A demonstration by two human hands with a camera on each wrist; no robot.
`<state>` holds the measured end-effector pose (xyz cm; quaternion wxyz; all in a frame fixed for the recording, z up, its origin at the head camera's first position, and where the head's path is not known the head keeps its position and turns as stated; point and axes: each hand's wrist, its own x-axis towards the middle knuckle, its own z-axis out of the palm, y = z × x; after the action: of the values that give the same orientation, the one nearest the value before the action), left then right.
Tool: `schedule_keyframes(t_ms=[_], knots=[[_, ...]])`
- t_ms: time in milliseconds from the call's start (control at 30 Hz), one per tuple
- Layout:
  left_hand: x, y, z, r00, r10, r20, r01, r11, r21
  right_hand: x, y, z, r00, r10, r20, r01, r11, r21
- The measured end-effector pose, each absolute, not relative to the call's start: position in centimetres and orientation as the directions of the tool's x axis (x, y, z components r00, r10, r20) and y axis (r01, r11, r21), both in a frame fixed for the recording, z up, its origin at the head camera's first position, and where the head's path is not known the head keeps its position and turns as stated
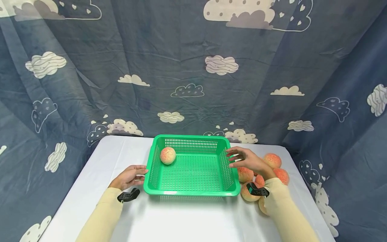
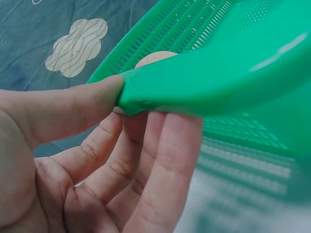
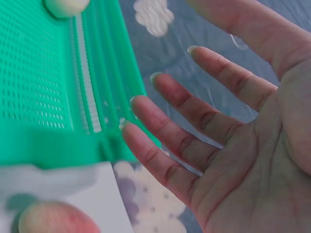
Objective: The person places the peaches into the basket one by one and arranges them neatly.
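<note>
A green plastic basket (image 1: 191, 193) with slotted walls stands on the table, a single peach (image 1: 168, 155) inside it near the left wall. At the basket's left side my left hand (image 1: 130, 176) pinches the rim; in the left wrist view the thumb (image 2: 92, 99) lies along the rim's edge and the fingertips are under it. My right hand (image 1: 246, 159) is over the basket's right rim, its fingers spread and holding nothing. In the right wrist view those fingers (image 3: 180, 138) reach toward the basket wall, and the palm is bare.
Several peaches (image 1: 272, 160) lie in a group right of the basket, partly hidden under my right forearm. A white cloth covers the table (image 1: 193, 222). Behind it and at the sides hangs a dark blue curtain (image 1: 157, 50) with cloud prints.
</note>
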<state>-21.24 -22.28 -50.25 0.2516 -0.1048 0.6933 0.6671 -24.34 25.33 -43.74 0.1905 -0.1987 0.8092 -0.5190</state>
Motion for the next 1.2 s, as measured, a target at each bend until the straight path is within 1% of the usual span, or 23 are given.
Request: schedule_keyframes(t_ms=[133,267,500,667,767,900,1067,1200], knots=[[-21.2,-22.3,-50.3,-0.849,0.192,-0.491,-0.486,0.079,0.87,-23.7,27.1,-44.3,-0.883,-0.46,-0.09,-0.1,0.372,-0.923],[-21.1,-22.4,-50.4,-0.851,0.196,-0.487,-0.481,0.078,0.873,-23.3,28.6,-44.6,-0.903,-0.425,-0.063,-0.102,0.356,-0.929],[-21.0,-22.7,-50.4,-0.857,0.189,-0.48,-0.473,0.083,0.877,-22.8,30.8,-44.9,-0.955,-0.292,-0.06,-0.076,0.434,-0.898],[-21.2,-22.7,-50.4,-0.854,0.187,-0.486,-0.477,0.094,0.874,-21.9,32.3,-45.5,-0.977,-0.21,-0.036,-0.063,0.446,-0.893],[-21.1,-22.8,-50.4,-0.853,0.19,-0.485,-0.477,0.089,0.874,-21.5,33.3,-46.1,-0.986,-0.163,-0.018,-0.054,0.425,-0.904],[-21.0,-22.6,-50.4,-0.851,0.193,-0.489,-0.484,0.077,0.872,-20.9,34.6,-46.6,-0.998,-0.062,-0.002,-0.023,0.398,-0.917],[-21.2,-22.3,-50.4,-0.848,0.193,-0.494,-0.489,0.074,0.869,-20.2,36.0,-47.1,-0.999,0.047,-0.028,0.043,0.376,-0.925],[-21.4,-22.3,-50.3,-0.845,0.191,-0.499,-0.493,0.081,0.866,-19.8,36.8,-47.6,-0.993,0.117,-0.03,0.072,0.373,-0.925]])
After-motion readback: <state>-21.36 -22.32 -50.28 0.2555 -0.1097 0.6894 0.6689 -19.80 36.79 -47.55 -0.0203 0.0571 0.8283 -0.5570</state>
